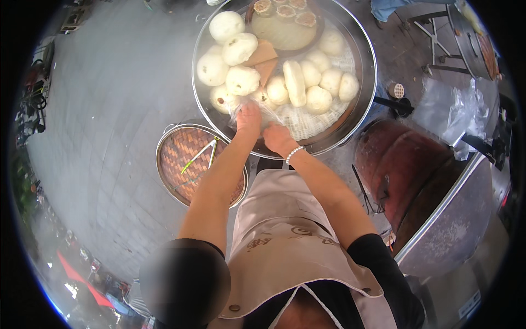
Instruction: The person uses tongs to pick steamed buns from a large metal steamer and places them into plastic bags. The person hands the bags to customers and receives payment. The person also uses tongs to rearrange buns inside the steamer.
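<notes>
Pale steamed buns (243, 80) lie in a large round metal steamer (367, 49) on a woven liner (300, 119). My left hand (248, 117) is inside or under a clear plastic bag (236, 113) at the near left buns; the film hides its fingertips and whether it grips a bun. Close on its right, my right hand (278, 137), with a beaded bracelet (295, 154) at the wrist, has its fingers curled on the bag's edge. Brown paper-like sheets (266, 68) lie among the buns. A round dish (283, 33) at the back holds several small open-topped dumplings (285, 11).
A woven-topped round basket (176, 148) with green-tipped tongs (201, 156) stands at lower left. To the right are plastic bags (464, 109), a black handle (394, 105), a reddish drum-like vessel (394, 164) and a large metal lid (452, 230). Someone's blue-clothed leg (388, 8) shows at the top.
</notes>
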A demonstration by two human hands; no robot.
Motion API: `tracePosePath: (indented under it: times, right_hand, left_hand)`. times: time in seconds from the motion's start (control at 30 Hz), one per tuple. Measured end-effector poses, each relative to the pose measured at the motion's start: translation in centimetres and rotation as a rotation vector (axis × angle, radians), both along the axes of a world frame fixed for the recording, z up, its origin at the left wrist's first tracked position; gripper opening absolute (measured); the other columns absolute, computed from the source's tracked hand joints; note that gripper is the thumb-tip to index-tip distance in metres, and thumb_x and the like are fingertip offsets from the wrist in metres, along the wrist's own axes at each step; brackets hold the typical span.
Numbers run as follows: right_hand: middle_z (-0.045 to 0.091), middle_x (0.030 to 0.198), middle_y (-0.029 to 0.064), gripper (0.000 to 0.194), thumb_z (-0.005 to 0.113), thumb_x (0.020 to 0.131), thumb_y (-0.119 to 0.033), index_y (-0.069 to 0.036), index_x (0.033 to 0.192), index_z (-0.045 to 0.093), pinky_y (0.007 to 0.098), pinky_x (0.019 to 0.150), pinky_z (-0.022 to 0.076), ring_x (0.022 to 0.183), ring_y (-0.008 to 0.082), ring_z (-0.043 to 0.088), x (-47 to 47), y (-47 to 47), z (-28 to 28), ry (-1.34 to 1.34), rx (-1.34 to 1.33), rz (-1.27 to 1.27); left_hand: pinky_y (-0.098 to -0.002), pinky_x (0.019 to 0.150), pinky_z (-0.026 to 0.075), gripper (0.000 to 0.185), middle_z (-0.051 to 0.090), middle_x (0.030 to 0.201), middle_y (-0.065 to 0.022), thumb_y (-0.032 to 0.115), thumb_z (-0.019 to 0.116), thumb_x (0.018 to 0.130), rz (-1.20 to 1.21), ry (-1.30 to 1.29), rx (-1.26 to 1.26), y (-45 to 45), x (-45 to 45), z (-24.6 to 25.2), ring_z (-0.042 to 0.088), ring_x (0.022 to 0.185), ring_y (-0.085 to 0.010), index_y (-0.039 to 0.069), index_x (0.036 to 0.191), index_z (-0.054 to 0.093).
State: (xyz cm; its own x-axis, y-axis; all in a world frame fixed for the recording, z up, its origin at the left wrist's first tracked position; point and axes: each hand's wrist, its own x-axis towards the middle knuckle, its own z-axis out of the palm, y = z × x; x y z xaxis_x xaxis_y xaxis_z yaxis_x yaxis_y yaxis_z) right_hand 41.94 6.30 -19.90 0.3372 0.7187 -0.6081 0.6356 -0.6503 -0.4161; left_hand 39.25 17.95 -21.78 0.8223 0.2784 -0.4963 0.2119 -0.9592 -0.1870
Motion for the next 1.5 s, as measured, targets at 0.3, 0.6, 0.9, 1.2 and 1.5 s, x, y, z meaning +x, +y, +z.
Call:
tracePosePath:
  times: [0.3, 0.6, 0.9, 1.2, 1.5]
  right_hand:
    - [0.054, 0.103, 0.0148, 0.024, 0.045, 0.079, -0.012, -0.011, 0.092, 0.065, 0.0405, 0.082, 0.046, 0.097, 0.0315, 0.056, 1.9, -0.4, -0.6, 0.162, 0.034, -0.064]
    - [0.058, 0.097, 0.0176, 0.022, 0.046, 0.078, -0.012, -0.007, 0.089, 0.064, 0.0413, 0.076, 0.0489, 0.088, 0.035, 0.059, 2.8, -1.4, 1.0, 0.11, 0.021, 0.01]
    - [0.057, 0.098, 0.022, 0.031, 0.048, 0.079, -0.03, -0.003, 0.088, 0.061, 0.0429, 0.077, 0.0467, 0.085, 0.0354, 0.058, 13.5, -5.1, 10.9, 0.177, 0.137, -0.045]
    - [0.058, 0.096, 0.0154, 0.045, 0.063, 0.07, -0.028, -0.001, 0.105, 0.05, 0.0453, 0.077, 0.0442, 0.089, 0.0308, 0.058, 12.0, -1.9, 3.5, -0.227, 0.038, -0.538]
    - [0.056, 0.098, 0.0148, 0.047, 0.061, 0.069, -0.027, -0.002, 0.107, 0.048, 0.0458, 0.077, 0.0439, 0.092, 0.0346, 0.055, 11.1, -0.3, 0.1, -0.229, 0.168, -0.649]
  left_hand:
    - [-0.0384, 0.084, 0.042, 0.035, 0.052, 0.107, -0.0106, 0.023, 0.06, 0.076, 0.027, 0.27, -0.069, -0.1, 2.8, 2.7, 0.052, 0.101, -0.0251, 0.006, 0.106, 0.055]
    - [-0.0393, 0.076, 0.047, 0.028, 0.058, 0.099, -0.0122, 0.016, 0.061, 0.072, -0.153, 0.083, -0.438, 1.5, 0.6, 2.9, 0.057, 0.095, -0.0285, 0.008, 0.098, 0.053]
    - [-0.0428, 0.068, 0.047, 0.04, 0.059, 0.084, -0.015, 0.016, 0.067, 0.065, 0.23, -0.216, -0.585, -0.8, 3.6, 12.5, 0.059, 0.078, -0.0335, 0.007, 0.099, 0.047]
    - [-0.0397, 0.068, 0.048, 0.047, 0.052, 0.09, -0.0125, 0.011, 0.069, 0.061, 0.344, -0.689, -0.458, -3.9, 7.8, 10.1, 0.051, 0.087, -0.031, 0.008, 0.102, 0.046]
    - [-0.0392, 0.07, 0.047, 0.053, 0.051, 0.095, -0.0116, 0.008, 0.069, 0.061, 0.255, -0.664, -0.395, -3.3, 7.0, 8.4, 0.05, 0.088, -0.0306, 0.009, 0.109, 0.045]
